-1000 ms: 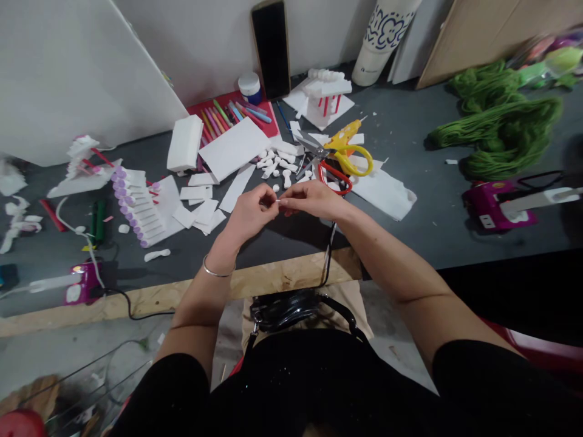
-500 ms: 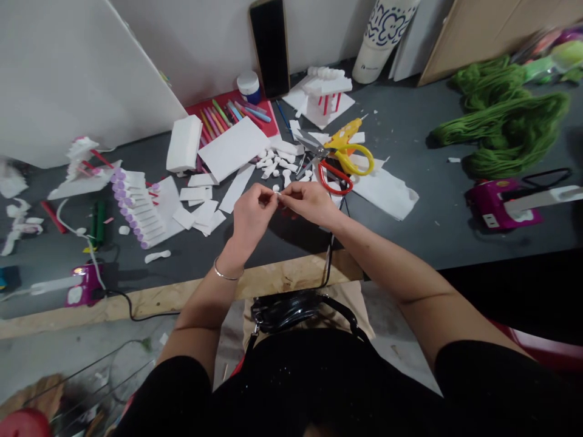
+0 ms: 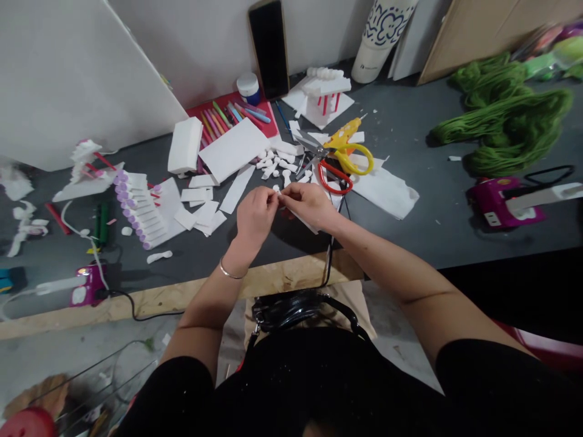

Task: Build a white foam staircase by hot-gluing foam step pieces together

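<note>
My left hand (image 3: 256, 212) and my right hand (image 3: 310, 203) meet fingertip to fingertip above the dark table, both closed in a pinch. Between them is a strip of white paper (image 3: 306, 224), its tail showing below my right fingers and a small white end at the fingertips. Most of the strip is hidden by the fingers. Just beyond lies a heap of small white twisted pieces (image 3: 269, 162). Scissors with red and yellow handles (image 3: 334, 182) lie right of the heap, beside a yellow hot glue gun (image 3: 348, 133). Cut white paper rectangles (image 3: 204, 213) are left of my left hand.
White models with red posts (image 3: 330, 91) stand at the back and far left. A phone (image 3: 268, 48) leans on the wall near a tumbler (image 3: 380, 42). Green yarn (image 3: 510, 121) and a purple power strip (image 3: 501, 203) are right; another purple power strip (image 3: 88, 285) sits front left.
The tail of the white paper strip now shows under my right hand. My left hand has turned slightly and shifted a little right, still pinching beside the right.
</note>
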Demonstrator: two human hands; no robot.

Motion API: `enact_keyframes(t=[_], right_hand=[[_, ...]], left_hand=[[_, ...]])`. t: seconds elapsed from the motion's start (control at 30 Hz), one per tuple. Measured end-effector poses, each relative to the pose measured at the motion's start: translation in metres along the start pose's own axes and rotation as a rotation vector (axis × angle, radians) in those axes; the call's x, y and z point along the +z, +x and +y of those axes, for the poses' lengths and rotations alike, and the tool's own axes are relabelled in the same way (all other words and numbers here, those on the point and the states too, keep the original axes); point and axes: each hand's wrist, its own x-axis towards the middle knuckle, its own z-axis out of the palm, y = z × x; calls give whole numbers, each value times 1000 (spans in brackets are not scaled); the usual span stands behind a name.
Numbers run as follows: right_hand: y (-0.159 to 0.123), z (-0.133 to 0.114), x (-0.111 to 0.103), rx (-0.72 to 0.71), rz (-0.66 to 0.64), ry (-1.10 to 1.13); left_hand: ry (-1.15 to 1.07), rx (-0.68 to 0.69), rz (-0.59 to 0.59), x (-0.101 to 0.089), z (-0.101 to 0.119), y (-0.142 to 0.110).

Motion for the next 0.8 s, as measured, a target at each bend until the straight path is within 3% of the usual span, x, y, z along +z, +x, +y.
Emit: enact_keyframes(t=[0.23,0.43,0.6,0.8], right_hand=[[2,3,-2,-16,24,0],[2,7,-2,-52,-29,-30],[1,6,-5,-120,-39,-124],[1,3,-11,-162,-54,-254]], left_hand=[[-73,74,8,-3,2,-4],[-249,-69,-37,-8,6,-4],[-421,-265,-73,-6,3,-5],[-515,-282,-72,0,0,-7]])
